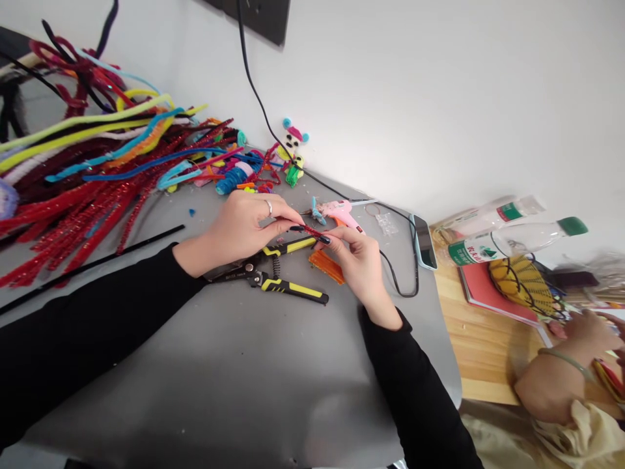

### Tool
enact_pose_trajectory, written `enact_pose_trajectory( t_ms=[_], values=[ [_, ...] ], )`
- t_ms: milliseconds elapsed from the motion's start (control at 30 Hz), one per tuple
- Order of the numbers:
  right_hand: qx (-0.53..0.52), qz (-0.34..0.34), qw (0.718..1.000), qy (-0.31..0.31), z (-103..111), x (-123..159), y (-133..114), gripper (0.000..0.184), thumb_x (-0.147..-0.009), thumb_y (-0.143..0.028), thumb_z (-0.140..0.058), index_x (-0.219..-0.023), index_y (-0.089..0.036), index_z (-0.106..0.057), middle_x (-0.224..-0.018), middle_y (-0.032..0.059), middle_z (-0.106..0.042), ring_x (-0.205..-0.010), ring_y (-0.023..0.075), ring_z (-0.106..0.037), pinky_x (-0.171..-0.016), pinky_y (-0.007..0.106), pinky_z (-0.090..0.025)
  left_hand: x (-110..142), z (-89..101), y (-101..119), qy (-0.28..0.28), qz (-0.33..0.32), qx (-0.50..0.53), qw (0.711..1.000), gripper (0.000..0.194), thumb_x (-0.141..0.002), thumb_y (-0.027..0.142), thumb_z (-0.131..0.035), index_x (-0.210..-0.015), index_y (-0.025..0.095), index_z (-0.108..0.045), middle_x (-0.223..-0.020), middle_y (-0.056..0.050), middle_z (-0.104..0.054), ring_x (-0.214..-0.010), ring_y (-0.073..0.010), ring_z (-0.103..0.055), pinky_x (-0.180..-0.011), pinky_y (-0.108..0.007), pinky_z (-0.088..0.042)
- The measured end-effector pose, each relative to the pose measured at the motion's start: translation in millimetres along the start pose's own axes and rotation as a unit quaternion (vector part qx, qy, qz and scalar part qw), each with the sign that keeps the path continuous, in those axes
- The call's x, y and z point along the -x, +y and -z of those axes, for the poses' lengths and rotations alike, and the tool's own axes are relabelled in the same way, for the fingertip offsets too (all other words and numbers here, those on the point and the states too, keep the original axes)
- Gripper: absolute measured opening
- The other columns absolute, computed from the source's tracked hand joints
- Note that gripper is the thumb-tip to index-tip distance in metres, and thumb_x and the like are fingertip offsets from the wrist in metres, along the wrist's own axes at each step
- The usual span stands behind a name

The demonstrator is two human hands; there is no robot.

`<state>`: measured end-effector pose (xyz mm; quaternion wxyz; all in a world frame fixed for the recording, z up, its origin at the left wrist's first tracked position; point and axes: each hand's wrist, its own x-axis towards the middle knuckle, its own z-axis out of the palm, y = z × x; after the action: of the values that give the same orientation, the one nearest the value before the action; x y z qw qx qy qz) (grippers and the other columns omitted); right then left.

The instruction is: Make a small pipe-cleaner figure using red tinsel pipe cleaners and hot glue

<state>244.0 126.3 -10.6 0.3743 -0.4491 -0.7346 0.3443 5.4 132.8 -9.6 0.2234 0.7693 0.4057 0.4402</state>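
Note:
Between my two hands is a short piece of red glittery pipe cleaner (313,231). My left hand (251,225), with a ring on one finger, pinches its left end. The thumb and fingers of my right hand (356,257) close on the other end. Just below lie wire cutters (293,288) with yellow and black handles, their jaws partly hidden under my left hand and sleeve. A bundle of orange pipe cleaner pieces (326,267) rests beside my right hand. Behind my fingers is a pink glue gun (339,210).
A pile of colourful pipe cleaners (112,169) fills the left side. Small fuzzy figures (295,146) stand by the wall. A black cable (263,107) runs past a phone (424,242). At right are plastic bottles (517,241), a yellow basket (520,280) and another person's hand (588,335).

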Motion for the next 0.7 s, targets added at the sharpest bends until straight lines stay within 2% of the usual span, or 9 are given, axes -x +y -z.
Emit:
enact_pose_trajectory(
  t_ms=[167, 267, 367, 400, 500, 700],
  values=[
    [-0.06, -0.042, 0.997, -0.027, -1, 0, 3, 0.025, -0.098, -0.035, -0.067, -0.081, -0.021, -0.078, -0.081, 0.0029, -0.081, -0.077, 0.0169, -0.075, -0.081, 0.03, -0.06, 2, 0.4, -4, 0.013, -0.036, -0.021, 0.999, 0.027, -0.1, 0.034, -0.058, -0.088, 0.029, -0.081, -0.089, -0.001, -0.082, -0.083, -0.0185, -0.075, -0.082, -0.031, -0.057],
    [-0.046, -0.018, 0.999, 0.001, -1, -1, 7, 0.018, -0.096, -0.037, -0.071, -0.1, -0.022, -0.08, -0.094, 0.0053, -0.082, -0.082, 0.0177, -0.074, -0.079, 0.031, -0.061, 1, -0.2, -10, 0.009, -0.062, -0.022, 0.998, 0.024, -0.101, 0.028, -0.059, -0.093, 0.027, -0.082, -0.09, -0.002, -0.082, -0.081, -0.0169, -0.075, -0.08, -0.028, -0.056],
    [0.001, 0.03, 0.999, 0.028, 0, -2, 7, 0.03, -0.096, -0.03, -0.071, -0.125, -0.023, -0.074, -0.101, 0.0055, -0.081, -0.086, 0.0176, -0.073, -0.084, 0.033, -0.062, 1, -2.6, -16, 0.024, -0.076, -0.025, 0.997, 0.022, -0.101, 0.023, -0.06, -0.098, 0.023, -0.083, -0.091, -0.004, -0.082, -0.081, -0.016, -0.075, -0.078, -0.025, -0.056],
    [0.018, 0.044, 0.998, 0.03, 1, -2, 5, 0.031, -0.095, -0.028, -0.071, -0.125, -0.022, -0.074, -0.099, 0.005, -0.081, -0.083, 0.0172, -0.073, -0.084, 0.033, -0.061, 1, -3.6, -17, 0.023, -0.083, -0.02, 0.996, 0.022, -0.101, 0.022, -0.061, -0.1, 0.022, -0.082, -0.092, -0.004, -0.082, -0.081, -0.0156, -0.075, -0.078, -0.024, -0.057],
    [0.077, 0.073, 0.994, 0.008, 2, -1, 3, 0.012, -0.096, -0.022, -0.069, -0.104, -0.021, -0.079, -0.094, 0.0054, -0.081, -0.082, 0.0182, -0.073, -0.078, 0.031, -0.059, 2, -6.4, -20, 0.013, -0.114, -0.002, 0.993, 0.02, -0.101, 0.018, -0.062, -0.104, 0.019, -0.081, -0.093, -0.005, -0.082, -0.083, -0.0146, -0.076, -0.081, -0.022, -0.057],
    [0.124, 0.114, 0.985, 0.026, 2, 0, 4, 0.012, -0.099, -0.023, -0.067, -0.094, -0.022, -0.078, -0.088, 0.0045, -0.08, -0.078, 0.0195, -0.074, -0.074, 0.031, -0.059, 3, -6.9, -21, 0.001, -0.104, -0.009, 0.995, 0.021, -0.101, 0.018, -0.061, -0.11, 0.019, -0.08, -0.096, -0.006, -0.081, -0.083, -0.0158, -0.074, -0.08, -0.025, -0.057]
  ],
)
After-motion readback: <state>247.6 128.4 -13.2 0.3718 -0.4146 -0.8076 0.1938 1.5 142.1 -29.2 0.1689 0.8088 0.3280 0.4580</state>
